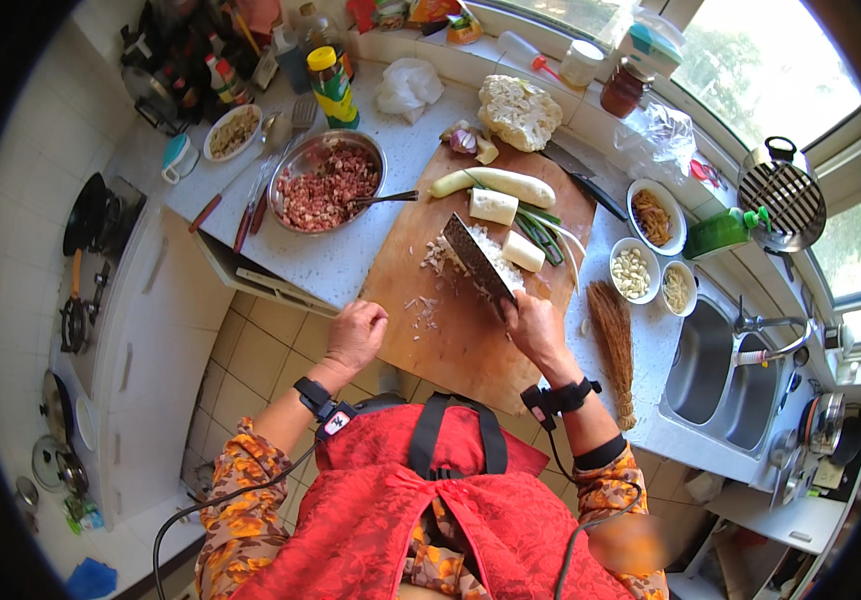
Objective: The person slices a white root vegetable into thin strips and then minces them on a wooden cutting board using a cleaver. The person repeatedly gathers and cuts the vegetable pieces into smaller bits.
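Observation:
My right hand (534, 326) grips the handle of a dark-bladed cleaver (479, 255). The blade lies over finely chopped white pieces (502, 255) on a wooden cutting board (445, 349). My left hand (358, 330) is curled into a loose fist by the board's left edge, with nothing visible in it. Just right of the blade are two cut white root-vegetable chunks, one upper (493, 206) and one lower (523, 251). Green scallions (543, 232) lie beside them. A long pale vegetable (498, 184) stretches across the board behind, and garlic (463, 141) rests at its far end.
Left of the board stands a steel bowl of minced meat (329, 184) with a spoon in it. A second knife (599, 196) lies beyond the board, near cauliflower (520, 112). To the right are small bowls, including peeled garlic (631, 271), a straw brush (610, 345) and a double sink (700, 367).

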The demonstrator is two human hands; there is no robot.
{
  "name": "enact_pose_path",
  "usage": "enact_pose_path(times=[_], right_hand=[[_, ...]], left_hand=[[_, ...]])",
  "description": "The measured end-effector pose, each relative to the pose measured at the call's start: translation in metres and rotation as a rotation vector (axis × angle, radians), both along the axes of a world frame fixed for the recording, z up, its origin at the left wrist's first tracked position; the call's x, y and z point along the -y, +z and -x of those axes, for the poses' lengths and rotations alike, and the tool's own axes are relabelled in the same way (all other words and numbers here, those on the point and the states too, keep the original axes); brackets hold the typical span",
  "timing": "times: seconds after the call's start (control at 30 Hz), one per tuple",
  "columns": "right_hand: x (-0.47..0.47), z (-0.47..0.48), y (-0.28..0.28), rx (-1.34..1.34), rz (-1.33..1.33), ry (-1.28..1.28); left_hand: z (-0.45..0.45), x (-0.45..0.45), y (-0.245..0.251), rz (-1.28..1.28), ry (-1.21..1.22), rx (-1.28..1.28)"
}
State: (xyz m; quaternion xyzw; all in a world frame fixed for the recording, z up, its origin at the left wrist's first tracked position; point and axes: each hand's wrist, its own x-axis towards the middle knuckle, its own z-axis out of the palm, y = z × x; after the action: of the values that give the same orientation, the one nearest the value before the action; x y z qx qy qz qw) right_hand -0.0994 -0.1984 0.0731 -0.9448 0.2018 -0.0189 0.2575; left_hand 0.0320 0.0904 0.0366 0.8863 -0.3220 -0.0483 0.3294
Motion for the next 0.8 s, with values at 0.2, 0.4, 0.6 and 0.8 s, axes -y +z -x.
enact_pose_path(times=[0.2,0.4,0.6,0.8], right_hand=[[-0.039,0.018,-0.001,-0.193,-0.314,0.127],[-0.045,0.002,-0.008,-0.117,-0.246,0.009],[-0.014,-0.002,-0.002,0.018,-0.091,-0.153],[-0.025,0.026,0.008,0.077,0.067,-0.048]], left_hand=[[-0.015,0.027,0.003,0.179,0.146,-0.019],[-0.025,0.037,0.011,0.224,0.107,0.009],[-0.024,0.039,0.019,0.264,0.034,0.017],[-0.022,0.042,0.046,0.315,0.013,0.043]])
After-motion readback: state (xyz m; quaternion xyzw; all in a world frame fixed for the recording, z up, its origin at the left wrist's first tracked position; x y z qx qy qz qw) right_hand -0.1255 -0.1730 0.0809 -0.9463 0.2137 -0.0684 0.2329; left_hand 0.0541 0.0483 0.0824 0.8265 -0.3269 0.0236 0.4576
